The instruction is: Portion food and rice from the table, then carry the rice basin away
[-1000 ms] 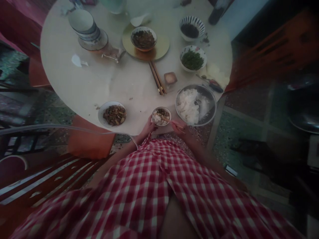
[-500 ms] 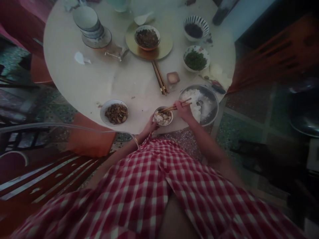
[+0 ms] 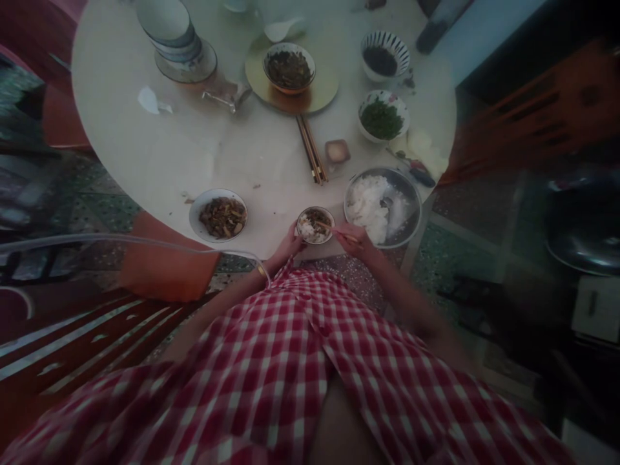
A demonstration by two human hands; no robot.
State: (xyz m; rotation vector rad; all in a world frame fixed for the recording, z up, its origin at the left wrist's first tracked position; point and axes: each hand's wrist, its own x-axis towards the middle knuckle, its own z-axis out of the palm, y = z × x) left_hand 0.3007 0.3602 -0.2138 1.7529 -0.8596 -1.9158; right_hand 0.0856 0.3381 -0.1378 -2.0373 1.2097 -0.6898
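Note:
A small bowl [image 3: 308, 231] of white rice topped with brown food is at the table's near edge. My left hand [image 3: 289, 244] grips its left side. In my right hand [image 3: 356, 241] is a pair of chopsticks [image 3: 323, 225], their tips in the bowl's food. Just right of that hand lies a wide metal basin [image 3: 417, 213] of rice with a spoon or ladle inside. To the left stands a white bowl [image 3: 194, 216] of brown chopped food. Several more chopsticks [image 3: 312, 152] rest on the table, beside a small square container [image 3: 338, 151].
Farther back, a bowl of dark food [image 3: 289, 68] sits on a round yellowish plate [image 3: 327, 97]. At the right are a bowl of greens [image 3: 382, 119] and a striped bowl [image 3: 397, 48]. Stacked bowls [image 3: 167, 32] stand back left. A clear tube [image 3: 145, 239] crosses by my left arm.
My right hand has come down and tilted the chopsticks, whose tips are now deeper over the bowl's middle. More brown food shows on the rice. The whole view has shifted slightly.

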